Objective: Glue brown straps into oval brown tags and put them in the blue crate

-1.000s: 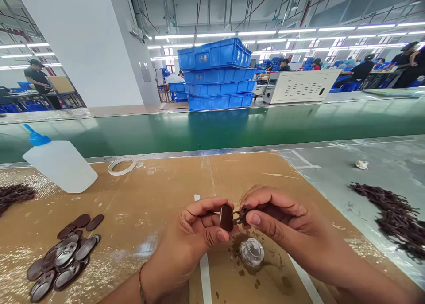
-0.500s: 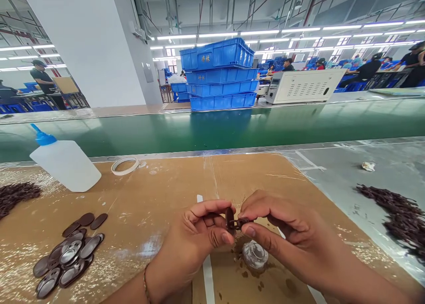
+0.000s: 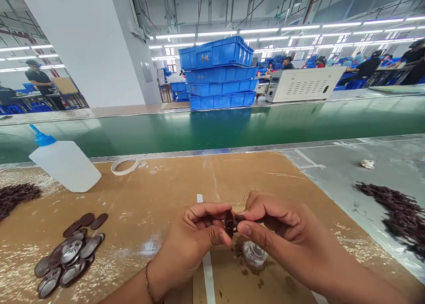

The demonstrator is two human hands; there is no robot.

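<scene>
Between the thumb and fingers of my left hand (image 3: 195, 237) is a dark brown oval piece (image 3: 229, 223), held on edge. My right hand (image 3: 282, 228) pinches a small dark brown part (image 3: 238, 219) against the oval's right side. The fingertips partly cover where the two pieces meet. Just below my right fingers, a small clear glass jar (image 3: 254, 253) stands on the brown board, with wet spots around it. A pile of similar brown oval pieces (image 3: 70, 252), some with shiny faces, lies to the left of my left hand.
A white bottle with a blue nozzle (image 3: 68, 164) and a tape roll (image 3: 124, 165) are at the back left. Dark stringy heaps lie at the far left (image 3: 18, 197) and right (image 3: 395, 213). Beyond the green belt (image 3: 149, 133) stand stacked blue crates (image 3: 219, 76); people are farther back.
The small part in my right hand has moved left against the oval piece, closing the gap between them. The oval has turned slightly.
</scene>
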